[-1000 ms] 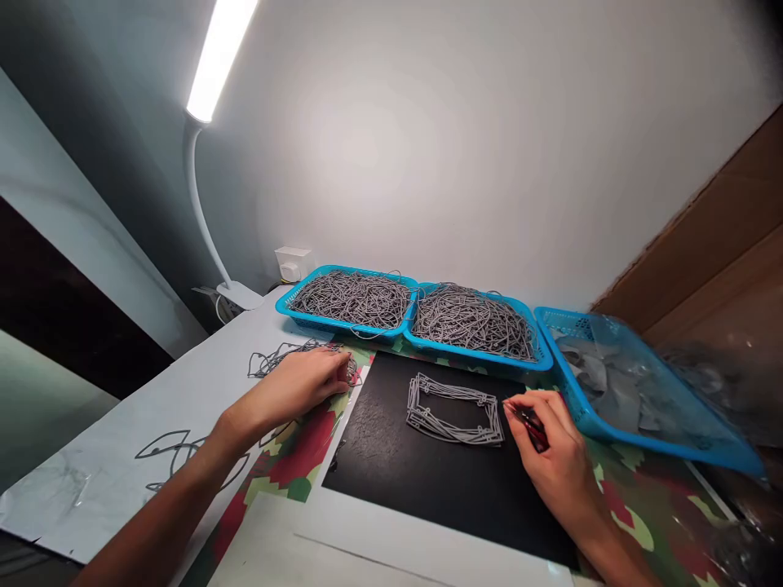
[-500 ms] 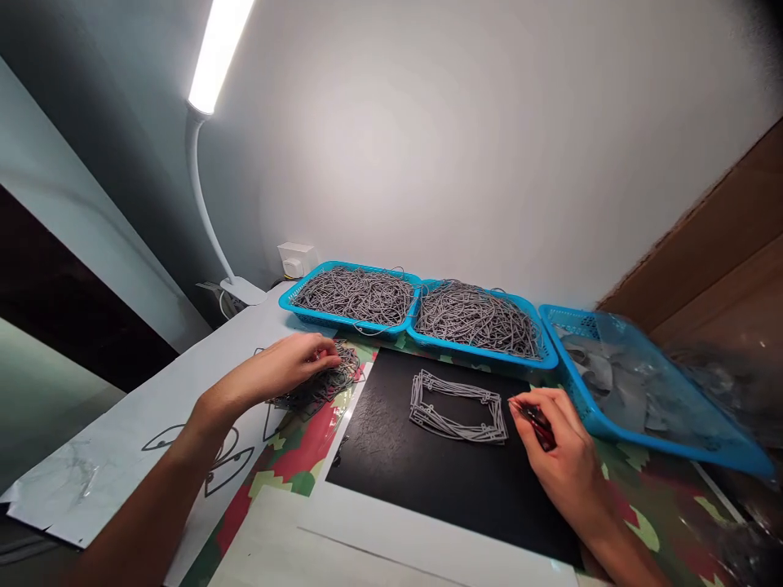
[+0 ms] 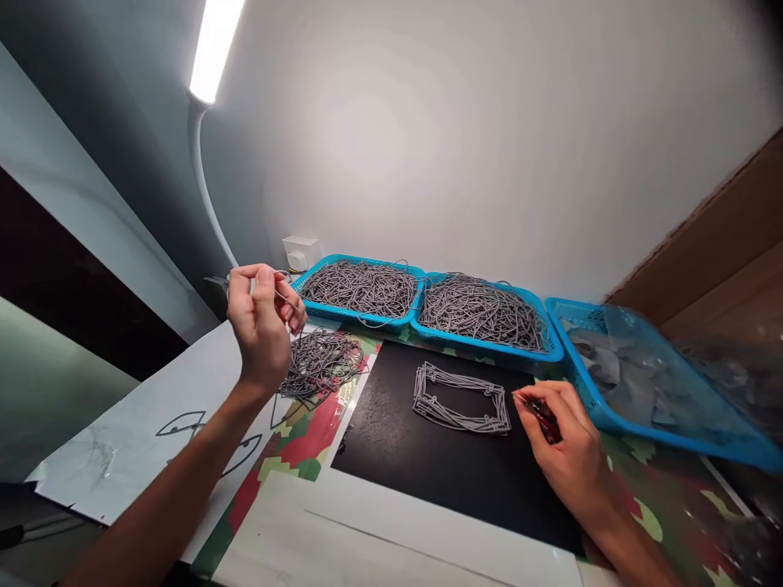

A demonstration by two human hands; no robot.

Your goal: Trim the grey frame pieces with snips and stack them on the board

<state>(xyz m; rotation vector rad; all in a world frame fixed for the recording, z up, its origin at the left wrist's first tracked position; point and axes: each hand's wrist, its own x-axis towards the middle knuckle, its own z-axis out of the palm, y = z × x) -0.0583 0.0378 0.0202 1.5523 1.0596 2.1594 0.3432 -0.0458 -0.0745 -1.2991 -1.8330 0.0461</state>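
Observation:
My left hand (image 3: 262, 322) is raised above a loose pile of thin grey gasket-like rings (image 3: 324, 363), its fingers closed on a thin grey ring (image 3: 282, 275). Much of that ring is hidden by the fingers. My right hand (image 3: 566, 444) rests over the right side of a black mat (image 3: 422, 469), closed around a small tool with a dark red handle (image 3: 546, 420) whose kind I cannot make out. Just left of that hand, a stack of thin grey rectangular frames (image 3: 465, 420) with small eyelets lies on the mat.
Two blue baskets (image 3: 391, 324) (image 3: 489, 355) heaped with grey rings stand along the wall. To the right, another blue basket (image 3: 617, 420) holds plastic bags. A lamp (image 3: 205, 183) rises at the left, above loose dark curved outlines (image 3: 183, 424) on the white surface.
My left hand has lifted from the pile, moving up and left with a thin grey ring. My right hand has hardly moved, and the view has shifted slightly.

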